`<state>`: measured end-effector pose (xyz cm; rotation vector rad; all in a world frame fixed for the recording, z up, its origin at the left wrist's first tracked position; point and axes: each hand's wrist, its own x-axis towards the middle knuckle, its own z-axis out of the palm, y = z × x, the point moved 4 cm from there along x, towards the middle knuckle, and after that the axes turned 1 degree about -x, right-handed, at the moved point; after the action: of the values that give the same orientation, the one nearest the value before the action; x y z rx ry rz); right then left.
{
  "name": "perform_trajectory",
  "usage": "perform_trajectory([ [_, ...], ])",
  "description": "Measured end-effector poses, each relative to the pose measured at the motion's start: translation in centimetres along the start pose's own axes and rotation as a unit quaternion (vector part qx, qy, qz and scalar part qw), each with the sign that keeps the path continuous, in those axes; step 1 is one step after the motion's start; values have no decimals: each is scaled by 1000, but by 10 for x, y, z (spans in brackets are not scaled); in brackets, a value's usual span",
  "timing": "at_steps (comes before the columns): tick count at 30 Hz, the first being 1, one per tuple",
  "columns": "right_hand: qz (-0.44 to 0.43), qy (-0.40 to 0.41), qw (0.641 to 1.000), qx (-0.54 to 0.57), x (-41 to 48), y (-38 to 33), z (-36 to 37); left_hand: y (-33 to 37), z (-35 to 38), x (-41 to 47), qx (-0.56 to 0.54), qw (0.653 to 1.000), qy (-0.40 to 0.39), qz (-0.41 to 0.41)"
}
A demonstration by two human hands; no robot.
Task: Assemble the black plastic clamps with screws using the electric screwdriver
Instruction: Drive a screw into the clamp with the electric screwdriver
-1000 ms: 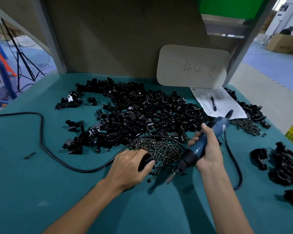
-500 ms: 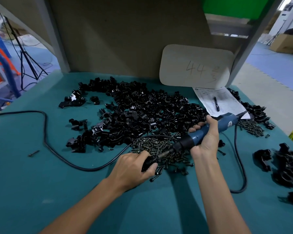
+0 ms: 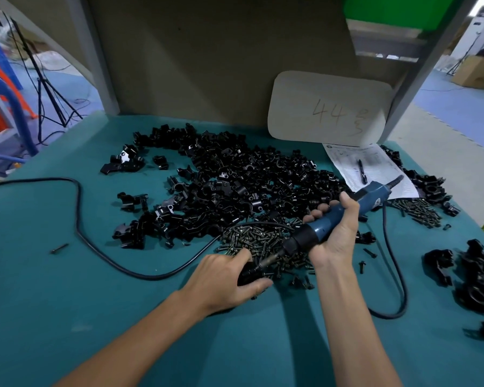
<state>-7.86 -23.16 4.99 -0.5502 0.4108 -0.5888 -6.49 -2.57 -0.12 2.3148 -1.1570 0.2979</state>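
The small black plastic clamp (image 3: 248, 275), at 6 o'clock of the heap of dark screws (image 3: 257, 238), lies mostly under the curled fingers of the left hand (image 3: 224, 277). Its shape cannot be made out, nor whether the bit of the blue electric screwdriver (image 3: 322, 227) meets a screw there. The right hand (image 3: 336, 233) covers the tool's mid-body. The black power cable (image 3: 78, 219) leaves the frame at 9 o'clock. At 4 o'clock a pile of black clamps (image 3: 481, 277) is blurred and cut by the edge. At 2 o'clock the printed white sheet (image 3: 375, 169) carries print too small to read.

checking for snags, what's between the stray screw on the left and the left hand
head view: the black cord crosses the green mat between the screw and the left hand
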Motion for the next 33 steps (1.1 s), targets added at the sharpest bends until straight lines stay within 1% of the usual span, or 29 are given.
perform_trajectory([
  [5,-37,54,997,-42,-6,1,-5,0,0,1,30,999,16,-3],
  [11,-58,102,991,-59,-10,1,-4,1,-2,0,30,999,41,-9],
  [19,-61,116,988,-77,-9,2,-3,0,0,0,32,999,24,-19],
  [26,-66,150,983,-83,-8,1,-9,1,1,2,58,998,-4,-31],
  [33,-73,150,982,-86,-9,0,-6,0,3,1,60,998,-5,-31],
])
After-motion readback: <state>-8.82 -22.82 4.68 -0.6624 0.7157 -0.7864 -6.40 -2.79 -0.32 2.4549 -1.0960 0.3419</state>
